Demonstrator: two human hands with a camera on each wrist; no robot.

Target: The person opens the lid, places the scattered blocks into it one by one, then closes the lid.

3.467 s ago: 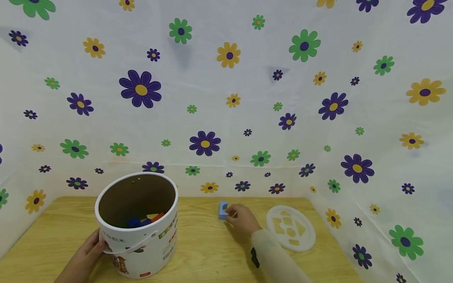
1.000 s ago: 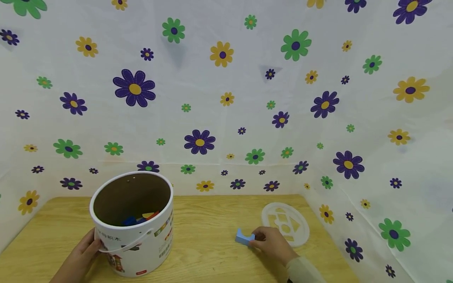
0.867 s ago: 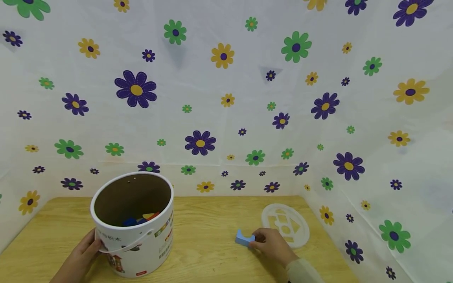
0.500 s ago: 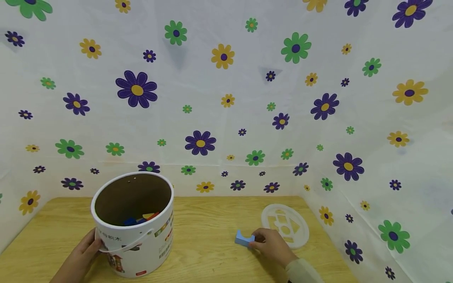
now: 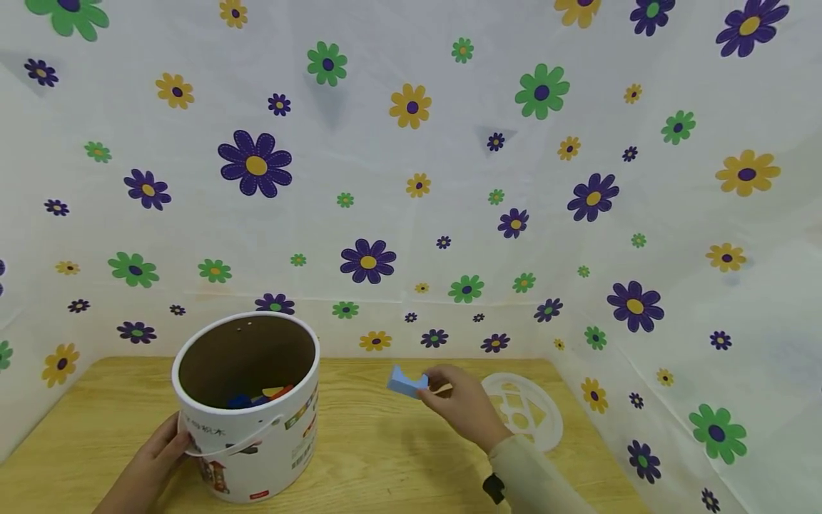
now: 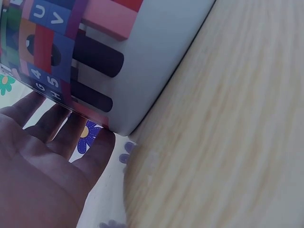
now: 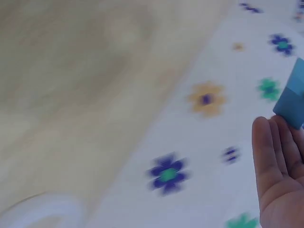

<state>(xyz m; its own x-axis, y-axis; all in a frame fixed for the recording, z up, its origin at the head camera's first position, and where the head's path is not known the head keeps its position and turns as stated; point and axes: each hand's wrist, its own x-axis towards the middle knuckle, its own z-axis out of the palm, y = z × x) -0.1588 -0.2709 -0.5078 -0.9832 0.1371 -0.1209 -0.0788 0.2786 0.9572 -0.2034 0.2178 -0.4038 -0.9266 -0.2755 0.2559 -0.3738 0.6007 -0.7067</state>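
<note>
A blue toy block [image 5: 407, 384] with a rounded notch in its top is held above the table by my right hand [image 5: 464, 403], which pinches it at its right end. In the right wrist view, part of the block [image 7: 292, 97] shows above the fingertips of my right hand [image 7: 282, 175]. A white bucket [image 5: 257, 453] with printed pictures and a thin handle stands at the left. My left hand [image 5: 150, 460] rests against its left side. The left wrist view shows the extended fingers of my left hand [image 6: 45, 156] touching the bucket wall [image 6: 147, 57].
Several coloured blocks [image 5: 270, 392] lie inside the bucket. A round white plate with cut-out shapes [image 5: 548, 421] lies flat on the wooden table [image 5: 359, 457] behind the right forearm. A flower-patterned white sheet [image 5: 411, 221] hangs at the back and sides.
Since half a second ago, my right hand has lifted the blue block off the table and carried it left and away from me. Earlier the block was pulled closer. My left hand stays at the bucket.
</note>
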